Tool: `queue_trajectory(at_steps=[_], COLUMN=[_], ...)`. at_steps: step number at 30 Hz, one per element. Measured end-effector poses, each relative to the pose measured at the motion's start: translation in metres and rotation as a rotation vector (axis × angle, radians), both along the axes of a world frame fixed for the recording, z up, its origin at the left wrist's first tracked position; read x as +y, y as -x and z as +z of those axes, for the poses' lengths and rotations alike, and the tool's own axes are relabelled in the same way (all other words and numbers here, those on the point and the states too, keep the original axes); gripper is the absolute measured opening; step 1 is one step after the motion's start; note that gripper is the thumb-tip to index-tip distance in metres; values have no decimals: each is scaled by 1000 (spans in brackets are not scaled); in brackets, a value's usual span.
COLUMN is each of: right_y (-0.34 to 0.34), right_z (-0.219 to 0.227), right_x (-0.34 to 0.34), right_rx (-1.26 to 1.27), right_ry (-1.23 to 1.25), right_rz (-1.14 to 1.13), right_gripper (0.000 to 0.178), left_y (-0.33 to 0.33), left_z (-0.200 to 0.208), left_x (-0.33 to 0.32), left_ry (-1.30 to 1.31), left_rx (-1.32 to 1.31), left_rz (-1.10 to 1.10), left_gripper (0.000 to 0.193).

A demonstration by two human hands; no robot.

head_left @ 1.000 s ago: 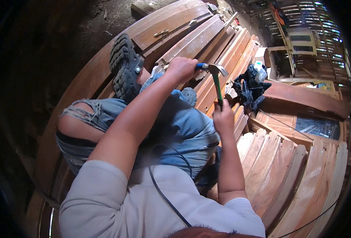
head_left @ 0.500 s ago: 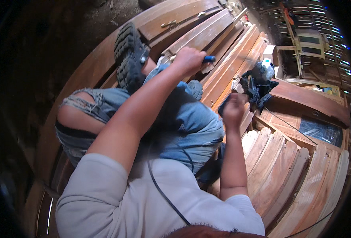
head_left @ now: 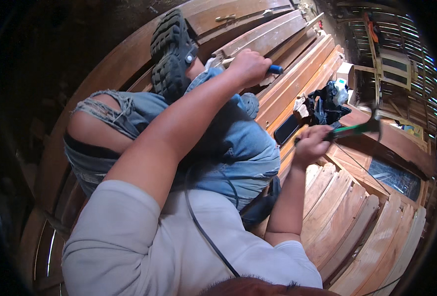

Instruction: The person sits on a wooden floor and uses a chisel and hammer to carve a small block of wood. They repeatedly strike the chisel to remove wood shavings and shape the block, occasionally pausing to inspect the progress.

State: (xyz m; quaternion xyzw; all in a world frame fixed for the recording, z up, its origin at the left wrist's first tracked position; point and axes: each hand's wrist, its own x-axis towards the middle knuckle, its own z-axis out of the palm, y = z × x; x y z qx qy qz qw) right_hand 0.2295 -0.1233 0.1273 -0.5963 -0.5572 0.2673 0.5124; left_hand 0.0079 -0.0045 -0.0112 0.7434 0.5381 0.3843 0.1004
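My left hand (head_left: 250, 68) is closed around a blue-handled tool (head_left: 276, 69). The butt of its handle sticks out to the right of the fist; its working end is hidden. A pale wooden piece shows just left of that fist, above my jeans (head_left: 238, 143). My right hand (head_left: 312, 143) grips a hammer (head_left: 349, 131) by its green and black handle. The hammer head, slightly blurred, points away to the right, well apart from the blue handle. Beside my right hand a dark phone (head_left: 286, 129) lies on the boards.
Long brown wooden planks (head_left: 292, 81) stretch under and beyond my legs. A black plastic bag (head_left: 327, 106) sits on them to the right. Pale slatted wood (head_left: 347, 207) fills the lower right, near a panel with a dark pane (head_left: 396, 177). A black cable (head_left: 198, 227) crosses my shirt.
My right hand has swung outward to the right, so the hammer now shows plainly and the phone is uncovered. The left hand keeps its hold on the blue-handled tool. The whole view has shifted slightly.
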Motion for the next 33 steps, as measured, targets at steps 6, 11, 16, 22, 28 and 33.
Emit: queue_trajectory(at_steps=[6, 11, 16, 22, 28, 33], right_y=[-15, -10, -17, -2, 0, 14], right_z=[-3, -28, -3, -2, -20, 8], right_x=[10, 1, -1, -9, 2, -1], right_rx=[-907, -968, -464, -857, -1072, -520], right_ry=[-192, 305, 117, 259, 274, 191], right_rz=[116, 122, 67, 151, 215, 4], right_gripper=[31, 27, 17, 22, 19, 27], left_y=[6, 1, -1, 5, 3, 6], left_z=[0, 6, 1, -4, 4, -5], left_x=[1, 3, 9, -5, 3, -7], left_ry=[117, 167, 80, 144, 134, 142], left_rx=[48, 19, 72, 2, 28, 29], left_rz=[-45, -47, 13, -62, -39, -48], left_gripper=[35, 32, 33, 34, 34, 34])
